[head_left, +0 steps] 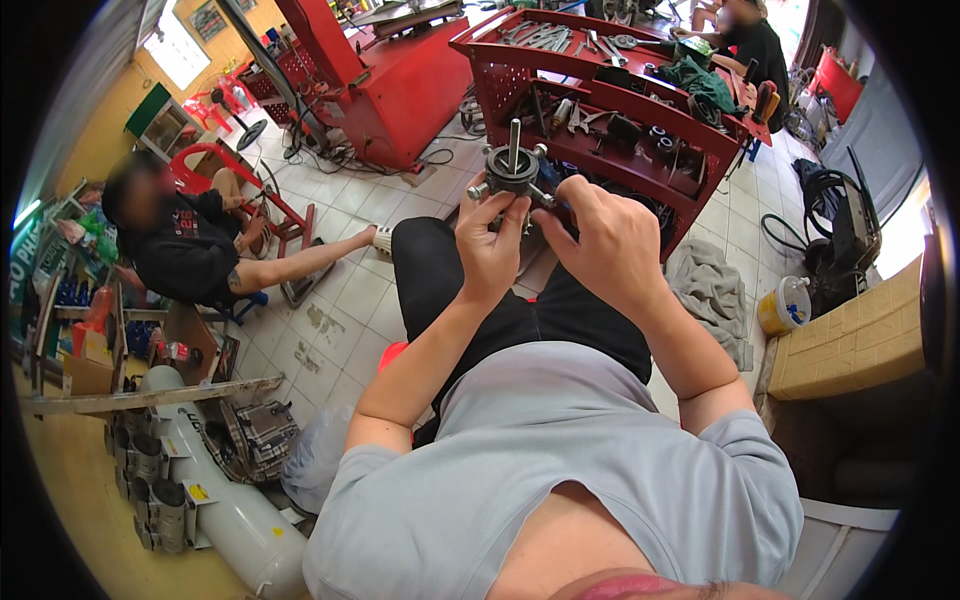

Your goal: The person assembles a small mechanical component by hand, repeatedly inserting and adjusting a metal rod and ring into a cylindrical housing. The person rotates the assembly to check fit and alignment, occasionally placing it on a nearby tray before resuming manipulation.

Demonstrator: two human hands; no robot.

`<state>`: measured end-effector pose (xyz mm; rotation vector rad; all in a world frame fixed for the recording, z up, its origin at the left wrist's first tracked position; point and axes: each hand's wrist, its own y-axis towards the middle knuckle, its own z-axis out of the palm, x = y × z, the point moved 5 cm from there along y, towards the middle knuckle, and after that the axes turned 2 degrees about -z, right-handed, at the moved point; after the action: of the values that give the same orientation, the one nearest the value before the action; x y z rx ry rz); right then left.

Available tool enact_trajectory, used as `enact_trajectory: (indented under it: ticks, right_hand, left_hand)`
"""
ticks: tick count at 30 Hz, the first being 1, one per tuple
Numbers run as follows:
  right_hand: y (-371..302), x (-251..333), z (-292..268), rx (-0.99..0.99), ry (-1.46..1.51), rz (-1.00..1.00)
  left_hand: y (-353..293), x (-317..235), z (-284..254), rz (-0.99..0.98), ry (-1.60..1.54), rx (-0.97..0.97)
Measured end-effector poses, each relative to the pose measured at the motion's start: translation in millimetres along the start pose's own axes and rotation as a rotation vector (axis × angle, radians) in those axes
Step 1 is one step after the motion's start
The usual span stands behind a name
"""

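Above my knees I hold a dark, round metal part (512, 174) with a bright rod (515, 138) standing up from its middle and short bolt-like arms sticking out at its sides. My left hand (490, 245) grips it from below and the left, fingers closed round its near side. At the right side arm (541, 196), my right hand (612, 228) has its thumb and fingers pinched together. The exact fingertip contact there is partly hidden by the hand.
A red tool cart (600, 88) holding wrenches and a green cloth (697, 84) stands just ahead. Red lift equipment (400, 90) is beyond it to the left. One person (185, 235) sits at left, another (755, 50) far right. Grey cloth (710, 290) and a bucket (784, 308) lie right.
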<state>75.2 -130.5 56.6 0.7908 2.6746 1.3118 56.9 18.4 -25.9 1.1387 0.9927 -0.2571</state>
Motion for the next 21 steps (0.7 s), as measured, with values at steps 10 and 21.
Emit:
enact_trajectory:
  ticks: [10, 21]
  right_hand:
    - [1.7, 5.1, -5.7, -0.086, 0.023, -0.072]
    - [0.6, 6.1, -2.3, -0.128, 0.071, -0.112]
  left_hand:
    - [1.4, -11.4, 0.1, 0.169, 0.106, 0.001]
    - [1.5, -11.4, -2.0, 0.083, 0.071, -0.004]
